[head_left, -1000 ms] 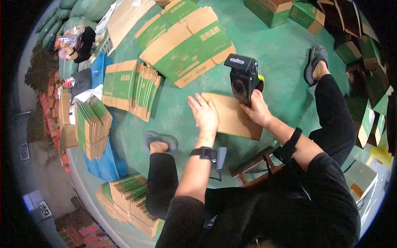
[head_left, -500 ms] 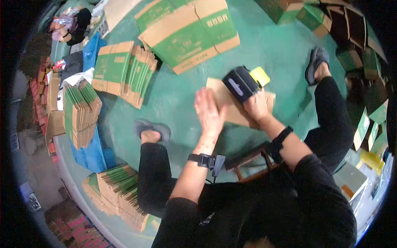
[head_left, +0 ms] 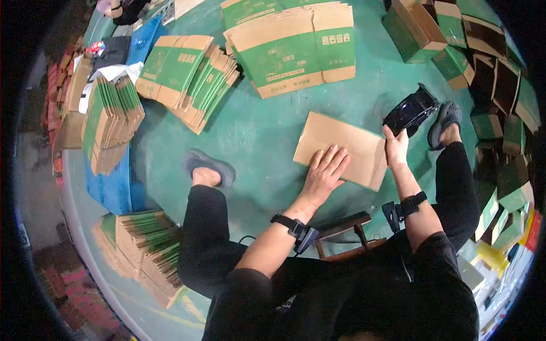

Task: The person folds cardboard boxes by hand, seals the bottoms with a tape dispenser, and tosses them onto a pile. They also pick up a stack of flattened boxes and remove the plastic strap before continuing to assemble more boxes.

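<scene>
Plain brown carton [head_left: 335, 128] lies on green floor [head_left: 267, 131]; left grip [head_left: 325, 174] spread flat atop; right grip [head_left: 397, 149] holds black tool [head_left: 410, 111]; flattened cartons [head_left: 142, 250] near floor's left edge.

Green floor [head_left: 256, 142] moderately bright, left margin dimmer; shadows soft; fisheye distortion curves the periphery; corners black.

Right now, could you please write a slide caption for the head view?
Left hand spread on brown cardboard, right hand holding a black tool, flattened cartons beyond.

Left hand [head_left: 324, 176] flat, palm down; right hand [head_left: 397, 148] gripping
</scene>
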Tool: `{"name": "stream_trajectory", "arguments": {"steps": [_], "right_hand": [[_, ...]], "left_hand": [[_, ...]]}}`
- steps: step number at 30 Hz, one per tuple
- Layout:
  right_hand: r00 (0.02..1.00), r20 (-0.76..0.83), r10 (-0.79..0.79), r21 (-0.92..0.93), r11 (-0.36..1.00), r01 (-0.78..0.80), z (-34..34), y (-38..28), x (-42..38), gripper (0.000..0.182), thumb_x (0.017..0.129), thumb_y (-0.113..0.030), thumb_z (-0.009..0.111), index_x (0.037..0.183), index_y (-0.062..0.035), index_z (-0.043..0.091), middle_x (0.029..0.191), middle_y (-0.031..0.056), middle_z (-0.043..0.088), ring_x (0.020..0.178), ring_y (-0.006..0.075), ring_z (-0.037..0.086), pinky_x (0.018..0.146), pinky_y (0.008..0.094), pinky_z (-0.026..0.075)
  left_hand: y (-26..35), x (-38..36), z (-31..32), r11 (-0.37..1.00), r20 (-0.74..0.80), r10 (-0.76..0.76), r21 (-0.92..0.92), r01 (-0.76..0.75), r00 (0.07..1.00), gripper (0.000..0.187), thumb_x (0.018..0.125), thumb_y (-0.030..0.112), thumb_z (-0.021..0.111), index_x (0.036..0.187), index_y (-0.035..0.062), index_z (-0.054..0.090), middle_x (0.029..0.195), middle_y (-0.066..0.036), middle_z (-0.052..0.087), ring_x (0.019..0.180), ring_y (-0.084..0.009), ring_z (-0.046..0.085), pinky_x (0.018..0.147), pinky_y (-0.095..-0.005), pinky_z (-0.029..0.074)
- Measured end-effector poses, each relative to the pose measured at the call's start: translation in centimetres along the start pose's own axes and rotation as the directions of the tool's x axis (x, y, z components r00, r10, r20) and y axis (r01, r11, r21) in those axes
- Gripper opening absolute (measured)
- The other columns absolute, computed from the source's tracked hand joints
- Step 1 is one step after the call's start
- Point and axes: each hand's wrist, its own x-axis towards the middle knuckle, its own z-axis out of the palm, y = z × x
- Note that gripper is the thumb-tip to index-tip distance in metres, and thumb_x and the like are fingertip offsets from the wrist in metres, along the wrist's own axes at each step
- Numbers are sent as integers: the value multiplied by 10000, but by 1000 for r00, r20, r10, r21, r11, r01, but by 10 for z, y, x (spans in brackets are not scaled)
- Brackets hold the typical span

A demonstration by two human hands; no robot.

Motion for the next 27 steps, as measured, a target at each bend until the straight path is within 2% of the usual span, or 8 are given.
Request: {"name": "stream_trajectory", "arguments": {"steps": [2,4,6,8,12,18,22,27], "right_hand": [[993,-6,117,182,977,-114,8,-3,9,337,803,-81,584,1106,17,475,1049,71,564,943,164,512,863,292,376],[991,119,61,-109,993,-48,8,-44,9,381,770,-83,599,1115,11,466,1019,136,564,945,234,513,874,335,370],[944,223,-245,-618,713,331,1,-37,20,455,742,-86,609,1140,40,428,996,198,553,931,335,504,860,400,369],[700,428,-571,-618,380,688,-7,-33,40,569,720,-111,628,1176,90,352,1002,248,529,921,391,486,838,437,371],[714,637,-291,-289,769,571,15,-160,29,591,683,-116,635,1181,45,363,952,256,559,849,385,565,725,384,466],[539,836,-101,-253,801,542,91,-267,10,514,644,-170,675,1080,-32,440,789,204,611,753,319,616,684,347,478],[442,896,33,-341,691,638,151,-256,11,384,665,-233,674,993,-56,582,869,133,628,808,203,601,737,298,455],[417,878,236,-462,649,604,221,-246,11,562,632,-442,661,1036,-57,604,952,149,614,897,239,586,789,309,448]], "left_hand": [[-4,2,1,1000,-25,-15,25,15,1000,792,530,195,744,1253,120,430,1332,-19,386,1254,-221,319,1020,-407,234],[-4,5,2,998,-30,-29,46,30,999,795,533,213,740,1256,119,425,1333,-21,384,1254,-220,320,1019,-403,236],[-6,10,5,997,-31,-2,71,4,1000,787,534,225,738,1250,112,430,1336,-23,381,1252,-220,322,1017,-401,242],[-5,14,7,997,-48,-11,75,15,999,779,539,230,738,1245,109,432,1336,-29,379,1245,-225,332,1015,-399,246],[-4,13,6,999,-69,-14,33,16,998,730,586,248,725,1236,86,434,1302,-50,403,1217,-237,352,1010,-405,255],[-6,14,6,999,-44,-32,-39,30,999,716,613,280,704,1240,68,430,1322,-61,379,1247,-240,301,1022,-411,239],[-6,11,3,991,-49,-70,-115,64,996,679,631,238,690,1235,63,434,1333,-69,368,1257,-242,292,1030,-418,228],[-9,12,3,995,-28,-72,-78,70,997,503,710,165,559,1191,42,477,1328,-90,371,1256,-249,298,1040,-419,209]]}}
